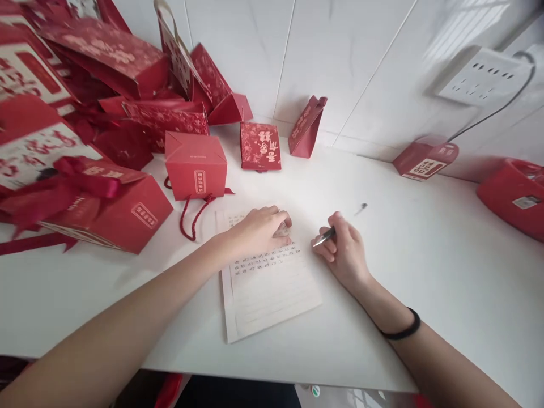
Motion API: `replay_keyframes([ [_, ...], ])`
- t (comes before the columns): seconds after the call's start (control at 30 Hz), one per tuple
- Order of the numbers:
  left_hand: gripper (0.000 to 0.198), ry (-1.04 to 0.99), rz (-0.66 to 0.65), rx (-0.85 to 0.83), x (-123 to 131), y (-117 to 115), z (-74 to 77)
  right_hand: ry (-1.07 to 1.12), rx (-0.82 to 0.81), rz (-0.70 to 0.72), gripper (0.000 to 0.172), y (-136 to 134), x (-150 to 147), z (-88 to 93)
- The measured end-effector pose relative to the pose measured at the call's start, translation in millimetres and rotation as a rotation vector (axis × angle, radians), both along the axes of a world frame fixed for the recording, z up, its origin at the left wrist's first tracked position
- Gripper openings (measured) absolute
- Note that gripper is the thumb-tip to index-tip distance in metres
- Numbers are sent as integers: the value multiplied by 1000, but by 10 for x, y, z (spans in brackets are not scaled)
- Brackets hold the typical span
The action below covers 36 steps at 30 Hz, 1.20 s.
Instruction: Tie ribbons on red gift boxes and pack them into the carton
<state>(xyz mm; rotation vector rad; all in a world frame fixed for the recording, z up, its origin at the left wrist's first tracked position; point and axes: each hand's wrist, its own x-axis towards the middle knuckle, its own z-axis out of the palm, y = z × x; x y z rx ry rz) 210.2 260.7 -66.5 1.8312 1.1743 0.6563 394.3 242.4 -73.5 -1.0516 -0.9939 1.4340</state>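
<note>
A lined notebook (272, 306) lies open on the white table, with rows of handwriting across its upper part. Over that writing rests my left hand (261, 229), its thumb and fingers curled around a small, pale, see-through thing (281, 230) that I cannot make out. Just right of the page, my right hand (346, 249) grips a pen (325, 238), its tip pointing left, apart from the paper. A small dark-ended piece (361, 208), which looks like a pen cap, lies on the table beyond my right hand.
Red gift boxes (195, 164) and bags (102, 51) crowd the left. Smaller red boxes (260, 146) stand by the tiled wall (340, 56). Right of them are another red box (427, 158), a red bag-like thing (516, 198) and a corded wall socket (480, 76).
</note>
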Motion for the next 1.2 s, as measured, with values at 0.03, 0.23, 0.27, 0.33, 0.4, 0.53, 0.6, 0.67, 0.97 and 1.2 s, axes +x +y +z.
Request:
replay_keyframes([
  [0.03,18,-50,20,-50,0,-2,2,-4,-17,-15,48,-13,24,9],
  [0.23,24,-274,96,-227,13,28,-17,-174,35,66,28,-105,76,31],
  [0.27,25,-246,94,-211,15,32,-17,-205,43,82,28,-123,67,31],
  [0.33,29,-130,72,-156,17,36,-11,-257,38,103,27,-158,38,34],
  [0.4,32,6,38,-102,17,32,5,-299,33,107,27,-190,-3,42],
  [0.53,38,229,-32,-27,16,13,43,-457,145,60,35,-236,-82,51],
  [0.6,41,309,-40,0,23,4,50,-594,219,64,38,-249,-104,50],
  [0.67,43,345,-34,23,36,0,44,-720,252,94,37,-254,-116,49],
  [0.97,46,327,-5,26,67,12,12,-854,287,113,34,-246,-124,47],
  [1.2,47,297,-3,15,64,18,-8,-868,304,84,34,-259,-124,46],
])
